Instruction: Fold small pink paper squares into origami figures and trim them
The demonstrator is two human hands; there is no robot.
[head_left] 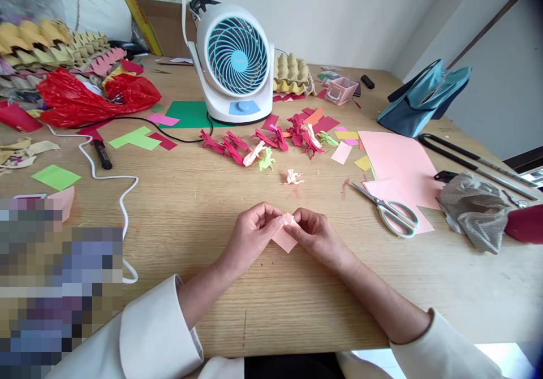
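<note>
Between my two hands is a small pale pink sheet of paper (288,242), its top part folded and one corner pointing down toward me. My left hand (257,229) pinches its upper left side between thumb and fingers. On the upper right side, my right hand (316,233) grips it the same way. The fingers cover part of the folds. Just beyond the hands lies a small pale pink folded paper figure (292,177). Farther back is a row of red folded paper figures (229,146), with pale pink and a light green folded figure (267,159) among them.
A white fan (240,56) stands at the back. To the right lie scissors (396,212), large pink paper sheets (399,161) and a crumpled grey bag (475,209). On the left are a white cord (123,203), a black marker (102,154) and a red plastic bag (63,99).
</note>
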